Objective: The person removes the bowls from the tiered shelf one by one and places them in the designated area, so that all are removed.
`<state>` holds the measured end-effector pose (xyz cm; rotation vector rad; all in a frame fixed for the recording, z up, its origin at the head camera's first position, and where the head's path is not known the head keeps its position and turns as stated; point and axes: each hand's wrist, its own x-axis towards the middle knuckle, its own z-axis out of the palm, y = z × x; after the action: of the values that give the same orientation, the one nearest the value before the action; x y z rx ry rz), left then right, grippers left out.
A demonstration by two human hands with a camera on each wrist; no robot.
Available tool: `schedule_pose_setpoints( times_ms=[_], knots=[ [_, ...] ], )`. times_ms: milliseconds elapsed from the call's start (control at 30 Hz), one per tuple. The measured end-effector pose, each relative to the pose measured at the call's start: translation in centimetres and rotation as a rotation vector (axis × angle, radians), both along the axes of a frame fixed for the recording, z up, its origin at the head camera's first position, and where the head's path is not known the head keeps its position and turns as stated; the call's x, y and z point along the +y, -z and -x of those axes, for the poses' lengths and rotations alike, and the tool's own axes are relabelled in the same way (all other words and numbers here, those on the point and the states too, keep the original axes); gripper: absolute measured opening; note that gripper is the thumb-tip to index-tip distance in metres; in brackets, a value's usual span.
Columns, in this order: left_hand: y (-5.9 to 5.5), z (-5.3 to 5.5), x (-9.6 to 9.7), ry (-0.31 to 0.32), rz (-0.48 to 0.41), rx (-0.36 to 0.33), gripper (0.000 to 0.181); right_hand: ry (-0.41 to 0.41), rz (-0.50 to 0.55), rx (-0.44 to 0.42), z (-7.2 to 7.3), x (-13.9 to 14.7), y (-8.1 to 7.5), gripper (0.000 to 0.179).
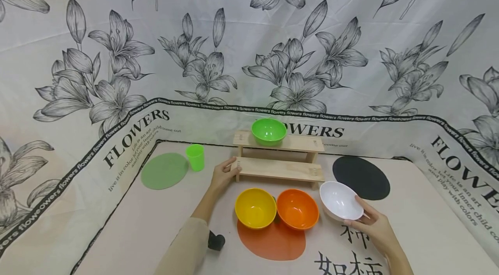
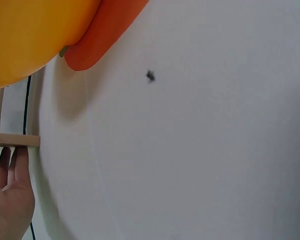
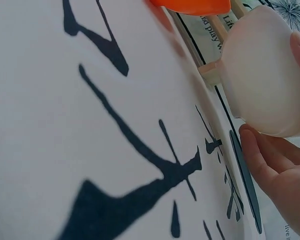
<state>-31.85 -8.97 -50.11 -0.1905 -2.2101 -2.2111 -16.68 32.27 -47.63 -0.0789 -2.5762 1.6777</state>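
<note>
A two-step wooden rack (image 1: 280, 168) stands at the back, and my left hand (image 1: 225, 172) holds the left end of its lower step. In the left wrist view, that hand's fingers (image 2: 21, 162) meet the rack's wooden edge. My right hand (image 1: 372, 221) grips a white bowl (image 1: 340, 200) by its right side, with the bowl tilted. The right wrist view shows the bowl's outer wall with fingers (image 3: 257, 150) beneath it and the thumb at its side. A yellow bowl (image 1: 255, 208) and an orange bowl (image 1: 298, 209) sit side by side before the rack. On its upper step rests a green bowl (image 1: 269, 131).
A green cup (image 1: 196, 157) stands beside a green circle (image 1: 164, 171) at the left. Behind the white bowl lies a black oval (image 1: 361, 178). Near my left sleeve is a small black object (image 1: 216, 241). A flower-printed cloth (image 1: 202, 58) hangs behind everything.
</note>
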Motion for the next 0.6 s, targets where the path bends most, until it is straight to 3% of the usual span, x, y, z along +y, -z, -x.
schedule_pose_setpoints(
  times_ms=[133, 400, 600],
  knots=[
    [0.3, 0.1, 0.1, -0.017, -0.003, -0.001, 0.053, -0.028, 0.043, -0.017, -0.1, 0.2, 0.2, 0.089],
    [-2.2, -1.4, 0.0, 0.023, -0.011, -0.013, 0.052, -0.065, 0.053, -0.058, -0.3, 0.5, 0.4, 0.088],
    [-2.3, -1.5, 0.0, 0.026, 0.007, -0.001, 0.052, -0.067, -0.005, -0.092, -0.3, 0.5, 0.5, 0.088]
  ],
)
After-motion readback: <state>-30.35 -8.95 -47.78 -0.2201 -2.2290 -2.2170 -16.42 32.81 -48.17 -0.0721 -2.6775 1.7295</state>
